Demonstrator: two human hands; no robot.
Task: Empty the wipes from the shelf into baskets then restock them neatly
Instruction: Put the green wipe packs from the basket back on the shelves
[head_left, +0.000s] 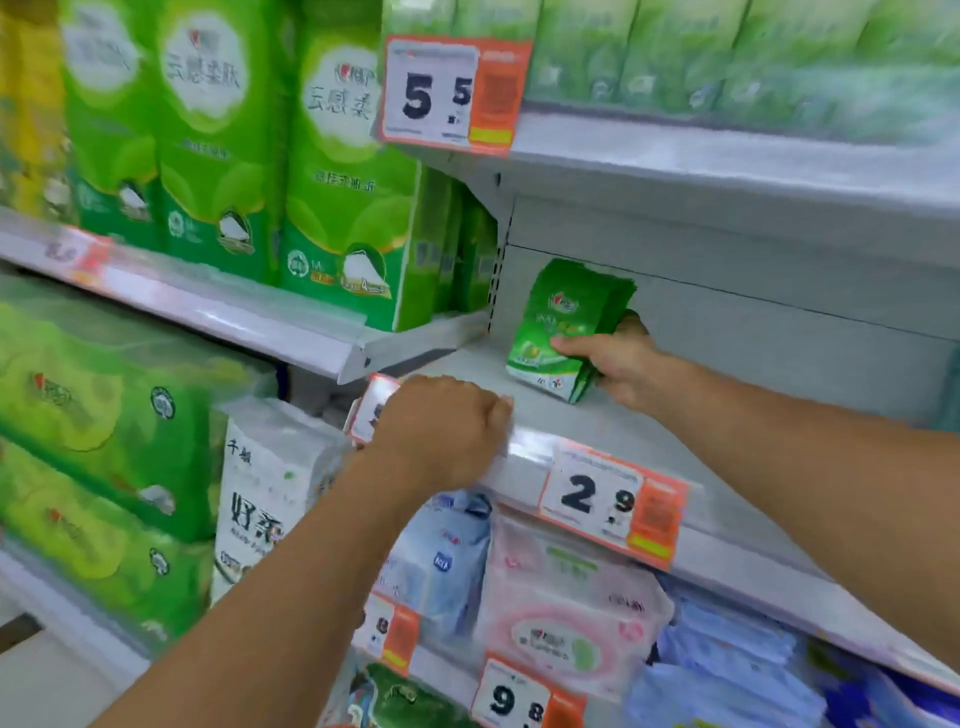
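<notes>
Green wipes packs (563, 332) gripped upright by right hand (618, 364), on shelf (649, 441)

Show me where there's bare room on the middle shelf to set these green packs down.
The shelf is bare on both sides of the green wipes packs gripped by the right hand: rightwards along the back panel, and leftwards to the upright by the tall green packages. The front left edge is taken, where the left hand rests. Shelves above and below are crowded.
</notes>
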